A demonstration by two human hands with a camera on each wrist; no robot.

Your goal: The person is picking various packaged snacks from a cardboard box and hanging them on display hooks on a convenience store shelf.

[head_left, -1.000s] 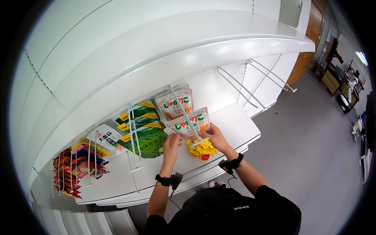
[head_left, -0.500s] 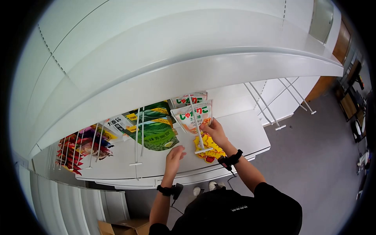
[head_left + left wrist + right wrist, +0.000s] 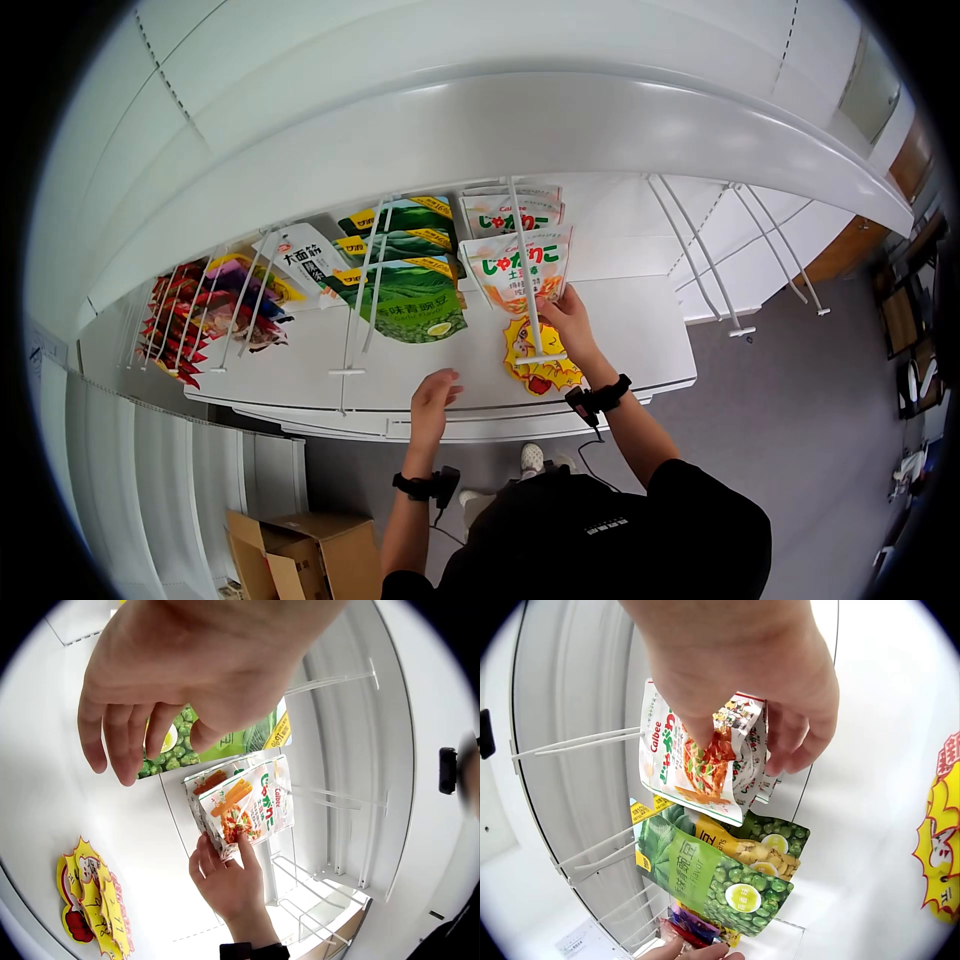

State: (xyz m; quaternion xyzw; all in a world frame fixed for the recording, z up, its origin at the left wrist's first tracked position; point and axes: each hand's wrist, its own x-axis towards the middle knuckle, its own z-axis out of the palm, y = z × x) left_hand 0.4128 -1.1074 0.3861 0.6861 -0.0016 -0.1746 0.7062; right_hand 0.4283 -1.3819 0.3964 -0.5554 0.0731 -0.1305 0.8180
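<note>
looks like a shop: white shelving with bare wire peg hooks at 2 o'clock, snack pouches hanging at 11 o'clock, yellow promo sticker at 5 o'clock, cardboard box at 7 o'clock.

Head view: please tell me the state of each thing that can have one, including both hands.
snack bag: hanging, lower edge held.
right hand: pinches the snack bag.
left hand: open, holds nothing.
pea bags: hanging, untouched.
sticker: flat on the shelf.
box: on the floor, flaps open.
</note>
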